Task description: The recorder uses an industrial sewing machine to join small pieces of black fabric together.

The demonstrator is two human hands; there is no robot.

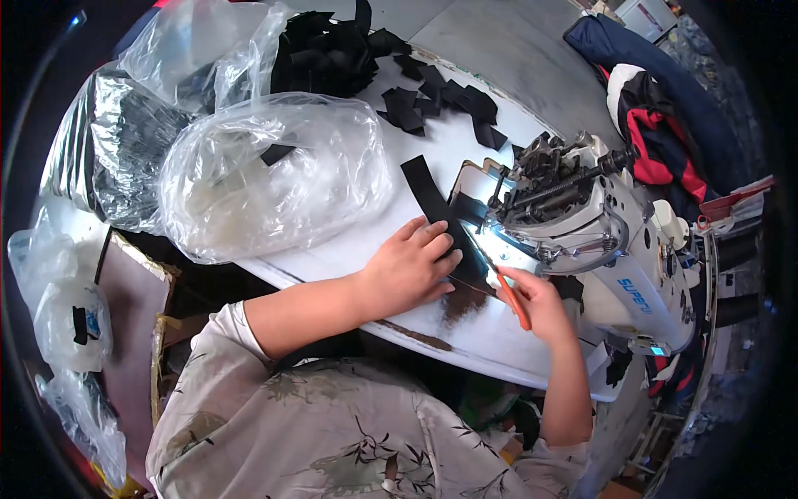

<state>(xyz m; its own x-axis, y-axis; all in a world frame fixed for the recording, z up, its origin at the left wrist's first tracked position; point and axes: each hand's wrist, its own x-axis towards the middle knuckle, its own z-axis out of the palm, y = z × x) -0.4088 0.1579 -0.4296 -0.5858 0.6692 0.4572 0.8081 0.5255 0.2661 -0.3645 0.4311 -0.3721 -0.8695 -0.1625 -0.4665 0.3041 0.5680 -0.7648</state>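
Observation:
A long black fabric strip [426, 185] lies slantwise on the white sewing table, its near part under the sewing machine's light. My left hand [413, 264] rests on the strip's left edge, fingers spread and lying flat. My right hand [536, 301] is closed round the orange handle of a slim tool [514, 301] with a thin metal shaft. Its shaft points up and left toward the strip, beside the machine's needle area. The exact kind of tool does not show, and glare hides its tip. The white sewing machine [619, 274] stands just right of my right hand.
A clear plastic bag [274, 179] bulges over the table's left side. Behind it is a heap of black fabric pieces [328, 54], with several loose black pieces [453, 96] to its right. A silvery plastic bundle [125, 137] sits far left. Dark and red clothing [665, 133] lies beyond the machine.

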